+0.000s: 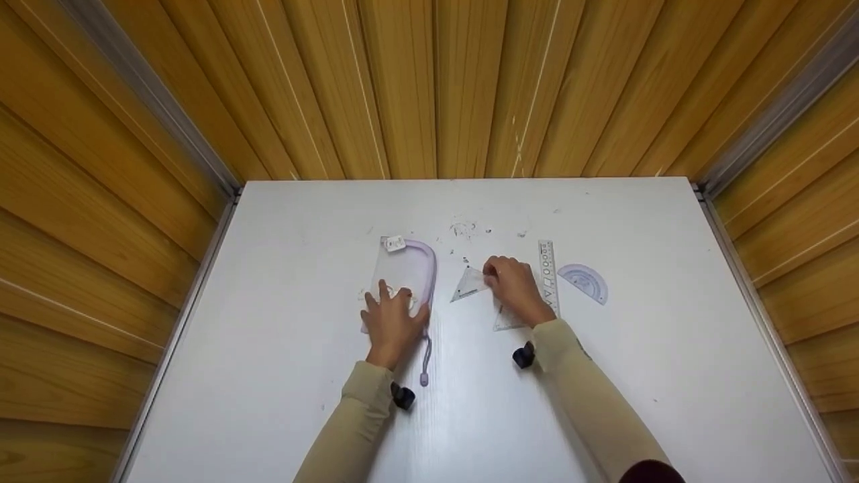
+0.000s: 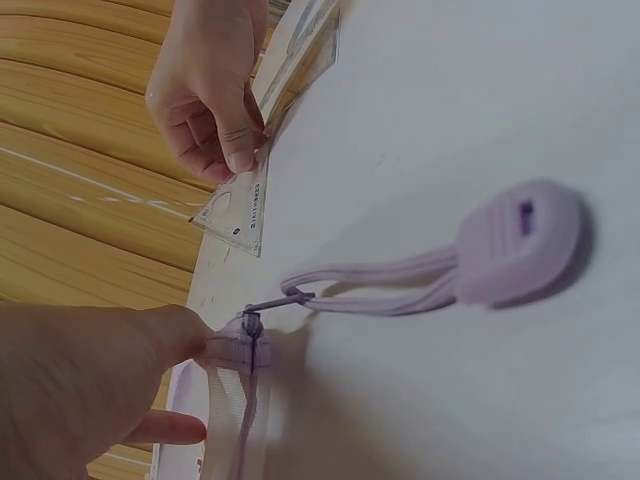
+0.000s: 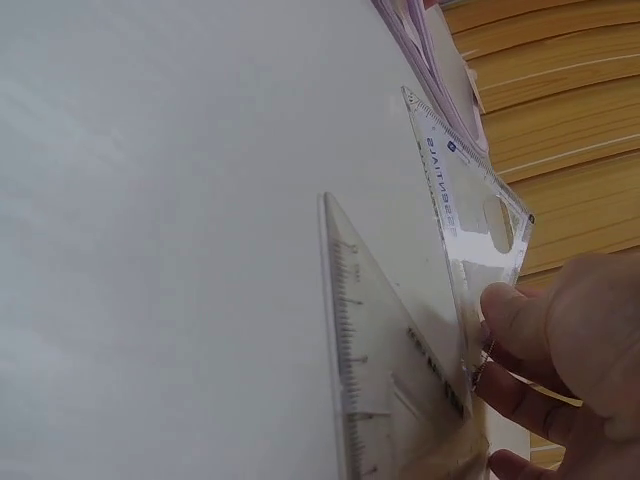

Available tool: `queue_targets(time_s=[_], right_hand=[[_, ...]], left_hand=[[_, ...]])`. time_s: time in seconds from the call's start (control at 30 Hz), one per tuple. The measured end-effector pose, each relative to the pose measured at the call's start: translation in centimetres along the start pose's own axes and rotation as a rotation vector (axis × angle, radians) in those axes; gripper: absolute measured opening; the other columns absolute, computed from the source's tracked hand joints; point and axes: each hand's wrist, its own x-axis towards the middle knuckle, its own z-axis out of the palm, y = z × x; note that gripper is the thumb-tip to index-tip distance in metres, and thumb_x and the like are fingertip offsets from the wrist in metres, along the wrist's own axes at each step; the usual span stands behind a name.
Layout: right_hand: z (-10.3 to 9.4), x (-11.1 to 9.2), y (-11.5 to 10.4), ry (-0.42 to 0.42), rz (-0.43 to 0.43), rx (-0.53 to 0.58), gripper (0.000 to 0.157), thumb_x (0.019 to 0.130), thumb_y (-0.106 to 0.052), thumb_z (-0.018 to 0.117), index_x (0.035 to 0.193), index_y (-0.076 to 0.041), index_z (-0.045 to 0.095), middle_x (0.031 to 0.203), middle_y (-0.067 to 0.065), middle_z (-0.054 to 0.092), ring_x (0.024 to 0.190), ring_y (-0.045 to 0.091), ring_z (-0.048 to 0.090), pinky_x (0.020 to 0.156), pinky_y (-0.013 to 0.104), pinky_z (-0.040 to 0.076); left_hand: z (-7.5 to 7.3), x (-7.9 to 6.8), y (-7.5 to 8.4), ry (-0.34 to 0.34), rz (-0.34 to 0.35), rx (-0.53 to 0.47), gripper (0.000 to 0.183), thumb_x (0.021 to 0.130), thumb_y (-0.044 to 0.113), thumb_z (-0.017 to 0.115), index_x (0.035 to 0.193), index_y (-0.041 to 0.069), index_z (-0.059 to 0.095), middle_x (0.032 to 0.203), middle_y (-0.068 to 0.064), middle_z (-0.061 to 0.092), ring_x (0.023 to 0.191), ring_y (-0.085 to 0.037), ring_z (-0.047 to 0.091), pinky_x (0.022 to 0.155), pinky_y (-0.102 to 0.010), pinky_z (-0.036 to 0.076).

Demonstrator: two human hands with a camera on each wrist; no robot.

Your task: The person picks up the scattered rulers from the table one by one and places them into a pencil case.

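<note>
My left hand (image 1: 391,322) rests with spread fingers on a clear zip pouch (image 1: 405,265) with lilac edging, lying flat on the table. Its thumb touches the pouch's edge by the zipper end, where a lilac pull tab (image 2: 525,243) hangs on a cord loop. To the right, my right hand (image 1: 513,285) pinches a clear set square (image 1: 470,283) at one corner between thumb and fingers. A second clear set square (image 3: 385,390) lies below that hand, partly hidden by it in the head view.
Right of my right hand lies a clear ruler (image 1: 547,258), with a bluish protractor (image 1: 587,282) beside it. A white tag (image 1: 395,243) sits at the pouch's top. Dark marks dot the white table (image 1: 302,255), and wood-look panels (image 1: 463,87) border its back and sides.
</note>
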Motion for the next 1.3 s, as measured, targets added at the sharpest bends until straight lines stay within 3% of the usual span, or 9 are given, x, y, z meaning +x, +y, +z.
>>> queue_targets(time_s=[0.1,0.33,0.63,0.9,1.1,1.3], right_hand=[[-0.1,-0.1,0.2,-0.008,0.028,0.054,0.009,0.091,-0.012,0.067,0.1,-0.015,0.065,0.096,0.002,0.066,0.094,0.022,0.06,0.089,0.042,0.044],[-0.4,-0.6,0.5,-0.031,0.15,0.297,0.009,0.092,-0.011,0.066,0.1,-0.014,0.066,0.094,0.002,0.065,0.087,0.02,0.058,0.081,0.037,0.045],[-0.7,-1.0,0.8,0.035,0.176,0.393,0.011,0.09,-0.013,0.067,0.101,-0.009,0.07,0.091,0.004,0.067,0.085,0.02,0.062,0.079,0.035,0.048],[-0.9,-0.9,-0.4,0.036,0.352,0.541,0.014,0.088,-0.016,0.07,0.101,-0.01,0.071,0.088,0.006,0.068,0.079,0.021,0.066,0.068,0.03,0.052],[-0.8,-0.9,-1.7,0.038,0.463,0.667,0.019,0.087,-0.015,0.071,0.104,-0.007,0.071,0.092,0.008,0.071,0.086,0.026,0.069,0.077,0.037,0.054],[-0.4,-1.0,-2.7,0.029,0.512,0.732,0.019,0.087,-0.017,0.071,0.104,-0.008,0.07,0.094,0.011,0.071,0.086,0.027,0.067,0.076,0.039,0.053]], left_hand=[[0.1,-0.1,0.0,0.011,0.009,0.0,0.043,0.082,0.051,0.069,0.104,0.014,0.074,0.136,-0.027,0.051,0.113,-0.055,0.049,0.075,-0.063,0.045],[0.0,-0.1,-0.1,0.027,0.019,0.001,0.044,0.081,0.051,0.07,0.103,0.014,0.073,0.136,-0.028,0.051,0.114,-0.056,0.049,0.074,-0.064,0.045],[-0.2,-0.2,0.0,0.02,0.015,0.006,0.043,0.081,0.05,0.071,0.104,0.014,0.074,0.136,-0.027,0.051,0.111,-0.054,0.052,0.072,-0.062,0.047],[0.0,-0.3,0.1,0.02,0.003,-0.019,0.034,0.084,0.045,0.069,0.099,0.015,0.075,0.135,-0.025,0.053,0.115,-0.057,0.048,0.078,-0.065,0.043],[0.3,-0.3,0.2,0.102,0.05,-0.026,0.026,0.084,0.034,0.071,0.091,0.009,0.075,0.113,-0.024,0.065,0.104,-0.059,0.053,0.081,-0.065,0.043],[0.4,-0.3,0.4,0.103,0.089,-0.056,0.017,0.087,0.019,0.067,0.084,0.003,0.071,0.083,-0.015,0.068,0.084,-0.042,0.063,0.069,-0.054,0.052]])
